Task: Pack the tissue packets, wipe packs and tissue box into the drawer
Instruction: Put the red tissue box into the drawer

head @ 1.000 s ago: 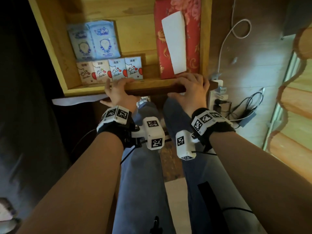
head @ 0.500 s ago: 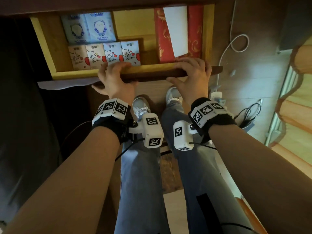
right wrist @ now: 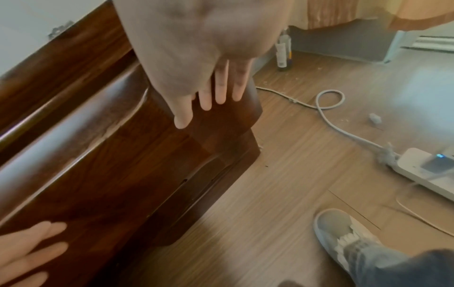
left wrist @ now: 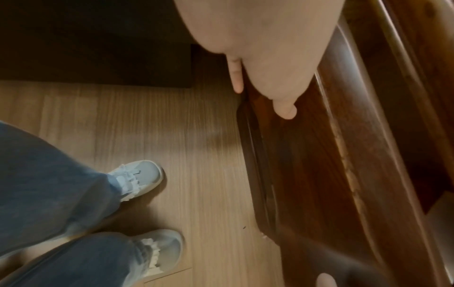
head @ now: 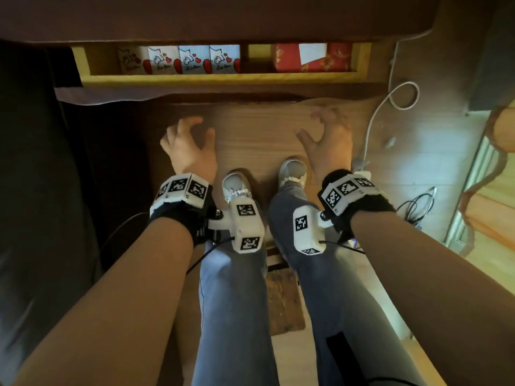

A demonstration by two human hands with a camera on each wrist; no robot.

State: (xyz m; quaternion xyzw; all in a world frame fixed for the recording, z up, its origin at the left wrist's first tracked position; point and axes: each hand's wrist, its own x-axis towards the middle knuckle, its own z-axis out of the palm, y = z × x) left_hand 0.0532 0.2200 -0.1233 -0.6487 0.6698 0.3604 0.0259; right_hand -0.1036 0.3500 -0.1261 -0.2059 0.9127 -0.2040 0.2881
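The wooden drawer (head: 217, 79) shows only a narrow strip under the dark cabinet top. In that strip stand several white tissue packets (head: 178, 59) with red hearts at the left, and the red floral tissue box (head: 310, 57) at the right. The wipe packs are hidden under the top. My left hand (head: 189, 146) and right hand (head: 328, 137) hover below the drawer, fingers spread, holding nothing. In the right wrist view my right hand (right wrist: 203, 77) reaches with straight fingers toward the dark drawer front (right wrist: 123, 155). I cannot tell whether either hand touches it. The left wrist view shows my left hand (left wrist: 265, 58) beside the same front (left wrist: 331, 155).
My legs in jeans and two white shoes (head: 237, 185) stand just before the cabinet. A white power strip (head: 362, 174) and its looped cable (head: 401, 96) lie on the floor at the right. A bottle (right wrist: 282, 52) stands by the wall. Dark furniture fills the left.
The drawer has slid further in under the cabinet top, and the wipe packs have gone out of sight. Both hands have let go of its front edge, drawn back and opened.
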